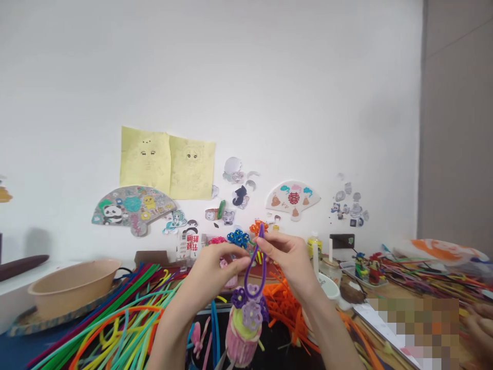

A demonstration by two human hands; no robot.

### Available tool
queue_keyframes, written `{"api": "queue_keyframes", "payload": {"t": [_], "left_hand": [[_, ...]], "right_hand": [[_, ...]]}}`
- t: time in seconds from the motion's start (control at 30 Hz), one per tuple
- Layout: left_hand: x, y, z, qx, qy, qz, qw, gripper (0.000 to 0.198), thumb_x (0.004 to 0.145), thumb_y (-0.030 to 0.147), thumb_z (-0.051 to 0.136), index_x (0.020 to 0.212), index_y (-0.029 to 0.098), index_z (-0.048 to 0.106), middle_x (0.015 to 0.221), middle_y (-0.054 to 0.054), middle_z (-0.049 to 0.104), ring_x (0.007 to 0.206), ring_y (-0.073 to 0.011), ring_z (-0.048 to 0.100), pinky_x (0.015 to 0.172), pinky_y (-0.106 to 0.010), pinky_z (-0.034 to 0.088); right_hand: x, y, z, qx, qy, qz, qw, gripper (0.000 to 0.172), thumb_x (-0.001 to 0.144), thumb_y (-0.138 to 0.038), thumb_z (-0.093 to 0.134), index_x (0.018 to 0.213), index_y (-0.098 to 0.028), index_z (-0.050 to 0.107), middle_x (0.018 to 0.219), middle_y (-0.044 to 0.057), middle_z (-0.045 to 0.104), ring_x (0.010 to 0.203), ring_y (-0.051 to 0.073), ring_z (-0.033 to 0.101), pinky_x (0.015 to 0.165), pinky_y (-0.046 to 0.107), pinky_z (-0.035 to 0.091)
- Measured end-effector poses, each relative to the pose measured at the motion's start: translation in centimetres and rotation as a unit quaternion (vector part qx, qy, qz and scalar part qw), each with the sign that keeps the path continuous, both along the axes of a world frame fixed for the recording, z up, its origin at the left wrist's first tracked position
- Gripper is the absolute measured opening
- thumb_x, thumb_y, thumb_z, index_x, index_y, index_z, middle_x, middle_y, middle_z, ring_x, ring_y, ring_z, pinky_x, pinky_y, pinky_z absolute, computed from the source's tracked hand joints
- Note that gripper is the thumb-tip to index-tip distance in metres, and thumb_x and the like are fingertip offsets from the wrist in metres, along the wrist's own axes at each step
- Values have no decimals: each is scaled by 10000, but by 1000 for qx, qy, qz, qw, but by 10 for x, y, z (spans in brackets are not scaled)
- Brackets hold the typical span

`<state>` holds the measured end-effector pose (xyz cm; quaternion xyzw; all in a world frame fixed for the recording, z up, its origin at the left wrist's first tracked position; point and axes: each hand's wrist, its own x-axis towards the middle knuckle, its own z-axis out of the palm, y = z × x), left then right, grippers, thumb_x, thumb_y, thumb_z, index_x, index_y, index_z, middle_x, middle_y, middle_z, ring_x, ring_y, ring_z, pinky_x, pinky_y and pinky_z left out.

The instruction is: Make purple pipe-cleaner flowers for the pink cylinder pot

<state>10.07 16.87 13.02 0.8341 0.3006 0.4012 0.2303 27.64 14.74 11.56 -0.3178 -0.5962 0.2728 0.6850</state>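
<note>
A purple pipe cleaner (264, 275) hangs as a narrow loop between my two hands, its bend at the bottom. My right hand (287, 257) pinches it near the top, where a short purple end sticks up past the fingers. My left hand (221, 264) holds the left strand between thumb and fingertips. Just below the loop stands a pink and yellow-green pot (242, 339) made of pipe cleaners, topped by purple and lilac flowers (252, 313). The loop overlaps the flowers in view; whether it touches them I cannot tell.
Many coloured pipe cleaners (127, 318) spread at the left beside a tan basin (75, 288). An orange pile (285, 308) lies right of the pot. Behind are blue flowers (238, 238) and a glass jar (330, 270). Another person's hand (481, 326) shows at the right edge.
</note>
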Motion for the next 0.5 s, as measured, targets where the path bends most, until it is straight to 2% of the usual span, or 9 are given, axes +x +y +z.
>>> {"api": "queue_keyframes", "payload": {"t": [0.1, 0.2, 0.5], "left_hand": [[3, -7, 8, 40, -99, 39, 994, 288, 821, 456, 609, 897, 203, 723, 861, -41, 721, 719, -162, 590, 610, -257, 429], [7, -15, 12, 55, -166, 49, 983, 282, 798, 468, 640, 869, 206, 718, 782, -23, 690, 619, -134, 531, 530, -248, 395], [8, -18, 11, 56, -195, 23, 979, 194, 805, 394, 653, 780, 208, 700, 737, -7, 682, 679, -151, 589, 580, -251, 454]], "right_hand": [[-5, -7, 4, 11, -48, 6, 999, 212, 745, -402, 754, 777, -193, 779, 737, 26, 707, 688, 156, 605, 642, 270, 469], [-10, -13, 7, 36, -95, -16, 995, 247, 770, -427, 727, 771, -185, 774, 717, 21, 674, 676, 145, 567, 637, 272, 439], [-14, -18, 7, 80, -142, -48, 985, 259, 808, -440, 693, 833, -197, 780, 708, 21, 637, 668, 151, 543, 628, 288, 417]]}}
